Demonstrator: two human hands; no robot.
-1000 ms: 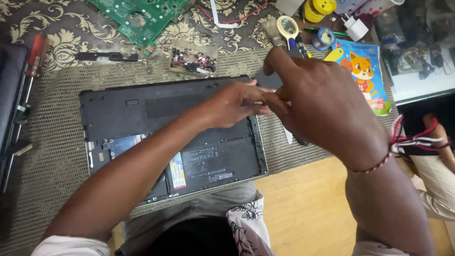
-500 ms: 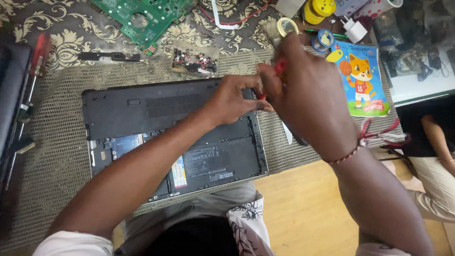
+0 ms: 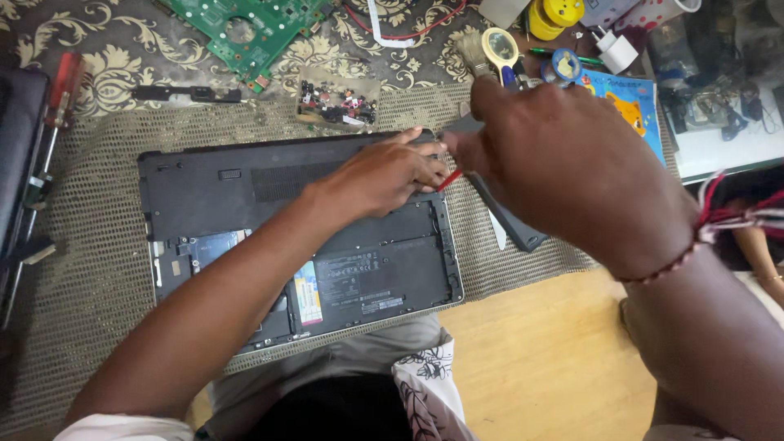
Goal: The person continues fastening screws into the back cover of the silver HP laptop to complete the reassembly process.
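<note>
Laptop (image 3: pixel 269 220) lies bottom-up on a mesh mat (image 3: pixel 90 269), base toward the person's lap. Part of the bottom cover is off: battery (image 3: pixel 367 273) and internals show in the near half, the far half is covered and has a vent grille.

Left hand (image 3: pixel 384 175) rests on the laptop near its far right corner, fingers curled together and pressing down on the case by the edge. Whether it pinches anything small, cannot tell.

Right hand (image 3: pixel 572 175) is just beside the left, above the laptop's right edge, fingers closed around a thin tool with a red shaft (image 3: pixel 449 180). Only a short red piece shows between the two hands; its tip sits at the left fingertips, near the laptop's corner. The tool's handle is hidden in the fist. A beaded bracelet (image 3: pixel 653 269) and red threads are on the right wrist.

A dark flat panel (image 3: pixel 510 224) lies on the mat just right of the laptop, partly under the right hand.

Around it:
- green circuit board (image 3: pixel 253 28) at the far edge, on the patterned cloth
- small clear tray of parts (image 3: pixel 339 102) just beyond the laptop
- black strip (image 3: pixel 184 94) left of the tray
- red-handled screwdriver (image 3: pixel 57 106) at far left, beside a dark case
- magnifier (image 3: pixel 500 45), brush, yellow spool (image 3: pixel 555 15) and white plug (image 3: pixel 616 51) at far right
- blue picture book (image 3: pixel 633 110) behind the right hand

Wooden floor (image 3: pixel 539 359) shows at the near right.
</note>
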